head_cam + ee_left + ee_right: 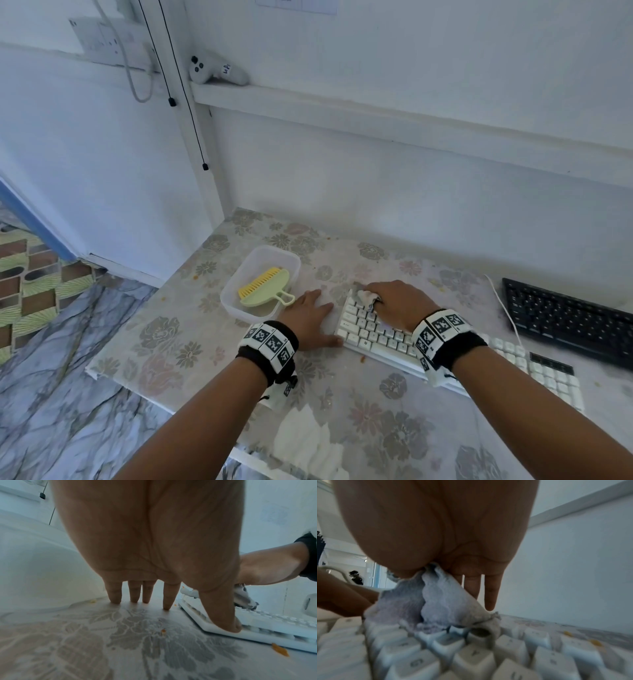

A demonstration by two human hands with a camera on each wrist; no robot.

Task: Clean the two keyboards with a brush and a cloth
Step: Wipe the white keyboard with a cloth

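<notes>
The right hand [397,301] grips a cloth [365,297] on the white keyboard [363,329], key legends blurred, while the left hand [310,317] lies flat beside it.

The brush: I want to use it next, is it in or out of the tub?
In. The brush lies inside the open tub, left of the left hand; neither hand touches it.
</notes>
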